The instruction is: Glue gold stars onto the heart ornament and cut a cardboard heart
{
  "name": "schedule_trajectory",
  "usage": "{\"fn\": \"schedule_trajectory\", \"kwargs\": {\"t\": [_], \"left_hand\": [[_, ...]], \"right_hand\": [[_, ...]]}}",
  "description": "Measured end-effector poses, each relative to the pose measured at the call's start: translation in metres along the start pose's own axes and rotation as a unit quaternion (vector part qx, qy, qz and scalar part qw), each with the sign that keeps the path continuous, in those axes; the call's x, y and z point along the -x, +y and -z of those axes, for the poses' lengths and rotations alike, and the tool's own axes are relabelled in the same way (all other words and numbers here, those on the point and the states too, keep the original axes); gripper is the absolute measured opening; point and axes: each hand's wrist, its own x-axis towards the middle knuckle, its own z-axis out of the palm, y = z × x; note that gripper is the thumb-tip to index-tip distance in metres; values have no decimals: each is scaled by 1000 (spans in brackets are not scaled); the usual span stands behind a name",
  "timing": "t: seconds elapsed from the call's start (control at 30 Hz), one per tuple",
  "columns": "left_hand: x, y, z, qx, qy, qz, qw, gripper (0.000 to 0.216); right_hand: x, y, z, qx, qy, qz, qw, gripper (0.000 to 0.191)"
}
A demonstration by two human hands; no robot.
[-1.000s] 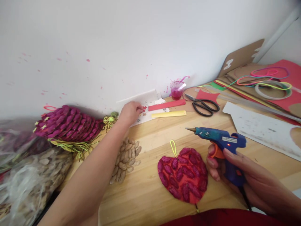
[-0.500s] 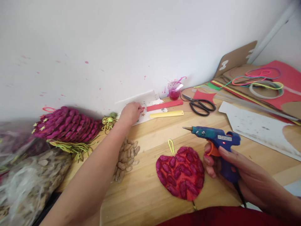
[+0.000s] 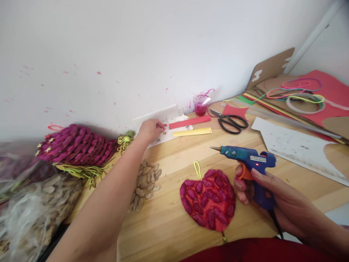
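Note:
My left hand [image 3: 149, 129] reaches far across the wooden table [image 3: 174, 225] to a white sticker sheet [image 3: 168, 130] by the wall, its fingers pinched on a small red star [image 3: 164, 125]. My right hand [image 3: 268, 196] grips a blue glue gun [image 3: 249, 162] with an orange trigger, its nozzle pointing left. Just left of that hand lies a red heart [image 3: 208, 198] covered in magenta peanut shells, with a yellow-green loop at its top.
A heap of peanuts [image 3: 145, 182] lies under my left forearm. Stacked magenta hearts [image 3: 76, 143] and plastic bags sit at the left. A red strip [image 3: 189, 122], yellow strip [image 3: 192, 132], black scissors [image 3: 231, 122], pink cup [image 3: 200, 106], white card [image 3: 297, 149] and coloured cords [image 3: 302, 91] lie behind.
The view has shifted slightly, so everything sits a little further left. Both hands hold their places, the left still pinching at the sticker sheet.

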Motion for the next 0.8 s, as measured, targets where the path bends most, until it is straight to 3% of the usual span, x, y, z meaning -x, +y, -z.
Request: {"fn": "schedule_trajectory", "kwargs": {"t": [0.8], "left_hand": [[-3,1,2,62,-12,-4,998,10]], "right_hand": [[-4,0,2,7,-3,-8,1000,30]]}}
